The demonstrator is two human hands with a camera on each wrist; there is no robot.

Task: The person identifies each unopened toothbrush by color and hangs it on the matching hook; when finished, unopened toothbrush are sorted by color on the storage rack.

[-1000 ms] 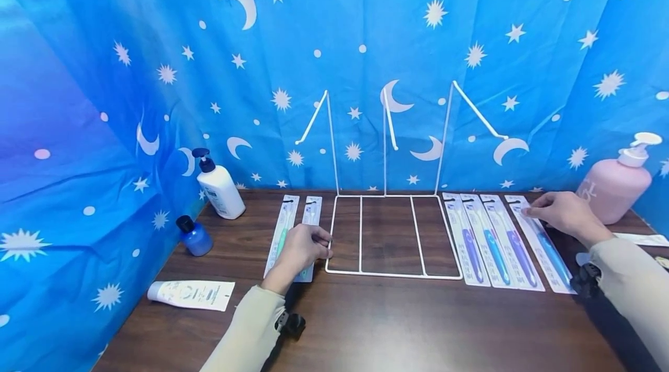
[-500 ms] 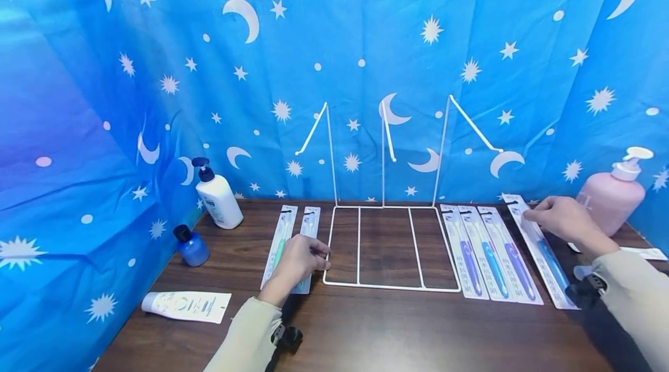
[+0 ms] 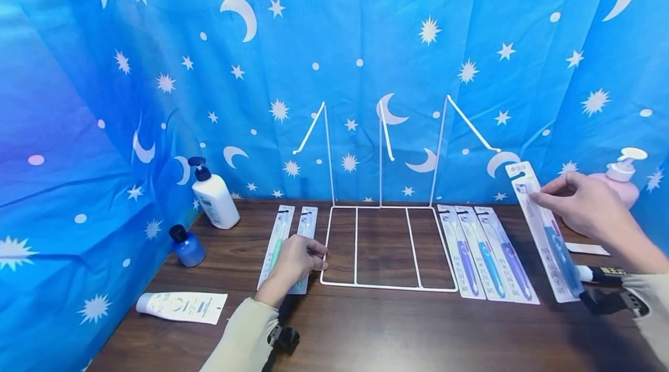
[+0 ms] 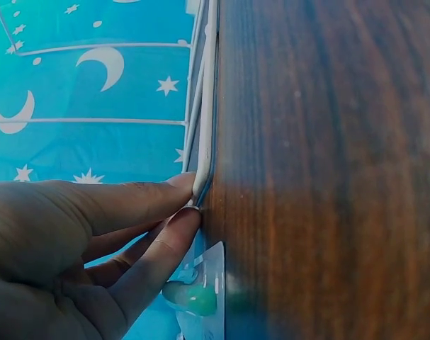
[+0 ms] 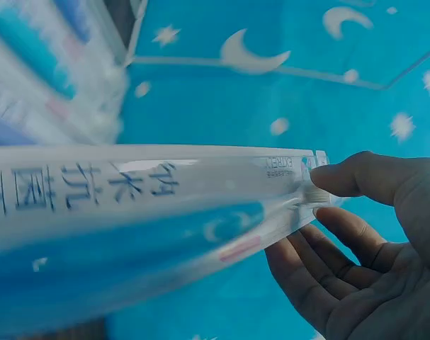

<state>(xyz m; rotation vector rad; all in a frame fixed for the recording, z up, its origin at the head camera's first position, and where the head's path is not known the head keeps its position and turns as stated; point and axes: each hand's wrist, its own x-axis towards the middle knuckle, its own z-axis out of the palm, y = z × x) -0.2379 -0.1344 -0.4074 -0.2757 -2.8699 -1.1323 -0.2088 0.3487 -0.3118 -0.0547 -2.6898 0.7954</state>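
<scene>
My right hand (image 3: 596, 206) pinches a blue toothbrush in its clear-and-white blister pack (image 3: 540, 227) near the top end. The pack is lifted and tilted, its hang-hole end uppermost; in the right wrist view the thumb (image 5: 353, 173) lies on one side and fingers on the other. My left hand (image 3: 299, 259) pinches the left side of a white wire display rack (image 3: 389, 286), as the thumb and finger around its wire (image 4: 206, 120) show. Behind that hand lie two packaged green toothbrushes (image 3: 276, 247), one partly hidden by it.
Right of the rack, three packaged toothbrushes (image 3: 485, 262) lie side by side. A white pump bottle (image 3: 215, 201), a blue bottle (image 3: 189, 250) and a white tube (image 3: 183, 307) are at left. At right stand a pink pump bottle (image 3: 624, 189) and a black-and-white tube (image 3: 601, 274).
My right hand has raised the blue toothbrush pack off the table, top end first, tilting it up. The left hand has stayed at the rack's side.
</scene>
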